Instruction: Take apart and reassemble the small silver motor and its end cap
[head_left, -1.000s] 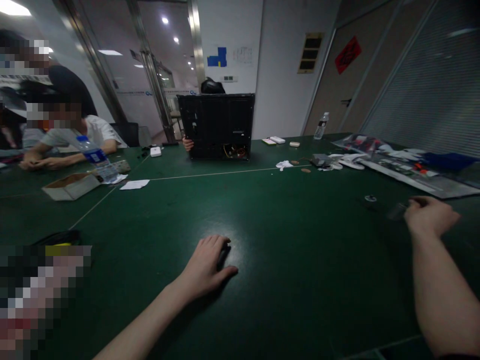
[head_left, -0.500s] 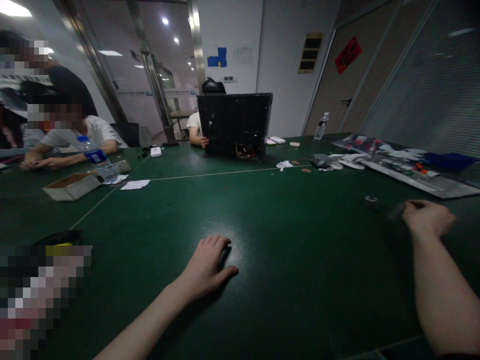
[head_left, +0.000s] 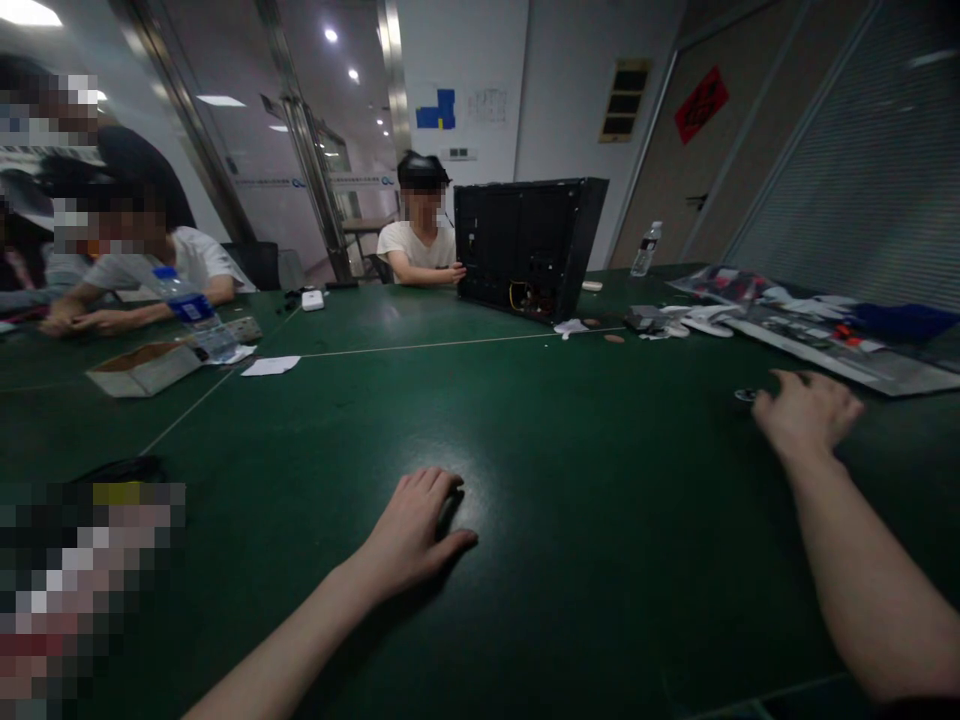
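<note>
My left hand (head_left: pixel 416 530) rests palm down on the green tabletop (head_left: pixel 570 480), its fingers close together and the thumb held apart, with nothing in it. On the right, my right hand (head_left: pixel 810 412) is low over the table with its fingers apart and slightly blurred. Just left of it shows a small round metallic piece (head_left: pixel 745 395), partly covered by the hand. Whatever lies under the right palm is hidden.
Across the table a person (head_left: pixel 420 245) holds a black open-backed panel case (head_left: pixel 525 245) with wires. A circuit tray (head_left: pixel 825 350) lies at far right. A cardboard box (head_left: pixel 146 372) and a water bottle (head_left: pixel 191 315) stand left. A pixelated object (head_left: pixel 82 590) is front left.
My right hand has shifted left toward the round piece and spread its fingers; the small grey piece at its fingertips is out of sight. The black case has moved right and turned.
</note>
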